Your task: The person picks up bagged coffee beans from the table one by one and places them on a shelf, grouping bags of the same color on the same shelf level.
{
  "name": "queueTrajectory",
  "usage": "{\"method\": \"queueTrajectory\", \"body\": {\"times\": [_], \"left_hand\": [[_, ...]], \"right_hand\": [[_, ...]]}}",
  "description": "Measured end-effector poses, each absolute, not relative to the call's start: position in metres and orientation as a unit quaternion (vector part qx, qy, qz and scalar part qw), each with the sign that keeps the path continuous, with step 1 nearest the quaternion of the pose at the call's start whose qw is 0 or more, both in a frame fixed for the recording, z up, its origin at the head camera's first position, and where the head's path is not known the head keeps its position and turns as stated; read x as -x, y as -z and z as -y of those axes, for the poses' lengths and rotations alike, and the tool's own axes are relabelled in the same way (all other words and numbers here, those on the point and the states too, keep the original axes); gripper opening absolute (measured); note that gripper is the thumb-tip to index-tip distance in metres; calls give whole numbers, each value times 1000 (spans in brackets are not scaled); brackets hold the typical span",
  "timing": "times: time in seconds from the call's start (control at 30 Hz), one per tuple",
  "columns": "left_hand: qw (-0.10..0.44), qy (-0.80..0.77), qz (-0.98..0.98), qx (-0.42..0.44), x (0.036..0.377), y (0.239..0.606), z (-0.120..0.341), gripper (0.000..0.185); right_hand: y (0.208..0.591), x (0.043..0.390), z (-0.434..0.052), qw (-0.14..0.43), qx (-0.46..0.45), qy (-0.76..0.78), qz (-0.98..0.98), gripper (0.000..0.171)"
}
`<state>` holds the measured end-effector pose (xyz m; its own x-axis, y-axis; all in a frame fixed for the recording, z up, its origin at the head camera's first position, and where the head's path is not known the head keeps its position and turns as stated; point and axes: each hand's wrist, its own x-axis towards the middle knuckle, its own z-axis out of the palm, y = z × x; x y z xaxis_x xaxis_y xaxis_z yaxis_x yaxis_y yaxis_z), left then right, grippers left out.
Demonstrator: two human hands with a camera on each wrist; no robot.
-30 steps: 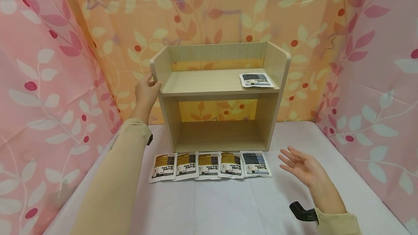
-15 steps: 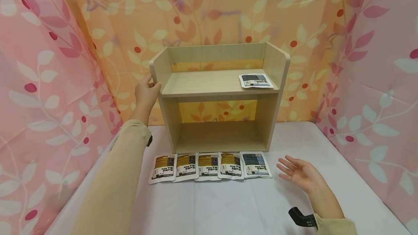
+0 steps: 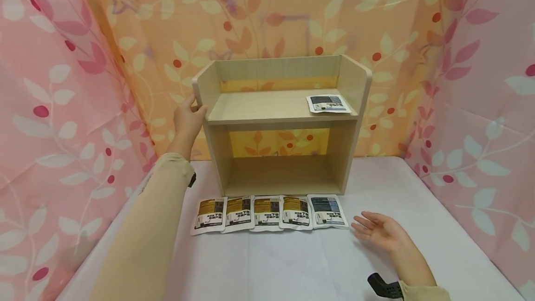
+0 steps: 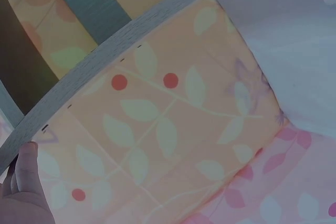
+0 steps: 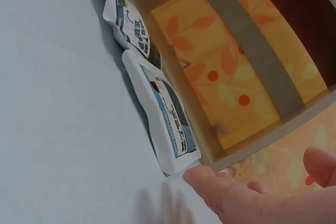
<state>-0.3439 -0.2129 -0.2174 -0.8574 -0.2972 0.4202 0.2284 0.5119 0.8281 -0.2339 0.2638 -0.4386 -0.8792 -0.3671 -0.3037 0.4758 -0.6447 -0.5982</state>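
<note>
White-covered counter (image 3: pixel 292 264). On it: wooden shelf unit (image 3: pixel 355 143) toward the back; five packets (image 3: pixel 267 212) in a row just before its base, edges overlapping, rightmost blue-labelled. Upper shelf (image 3: pixel 259 105) carries one blue-labelled packet (image 3: pixel 328 103), right end.

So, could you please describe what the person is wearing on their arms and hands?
Both arms wear long beige sleeves: left sleeve, right sleeve. The hands are bare, without gloves or rings. A black perforated strap sits at the right wrist, and a small black piece shows at the left cuff.
</note>
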Motion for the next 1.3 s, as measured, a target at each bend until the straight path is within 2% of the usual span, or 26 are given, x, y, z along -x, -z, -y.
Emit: {"method": "queueTrajectory", "body": {"times": [0.3,0.43,0.63,0.73,0.97,1.17,1.3], "left_hand": [[267,492,828,-19,344,216,214,52],[270,490,829,-17,344,216,214,52],[268,493,828,-17,343,217,217,52],[264,494,828,-18,342,218,217,53],[265,495,827,-19,342,218,216,53],[261,501,825,-23,341,219,216,53],[262,503,824,-23,341,220,217,53]], "right_hand": [[444,233,-262,231,-107,899,-356,25],[448,233,-259,210,-127,894,-374,21],[453,232,-254,209,-131,886,-393,44],[454,231,-252,210,-135,888,-386,49],[455,230,-246,199,-149,891,-379,38],[454,233,-243,205,-143,884,-396,39],[455,234,-244,211,-144,876,-409,26]]}}
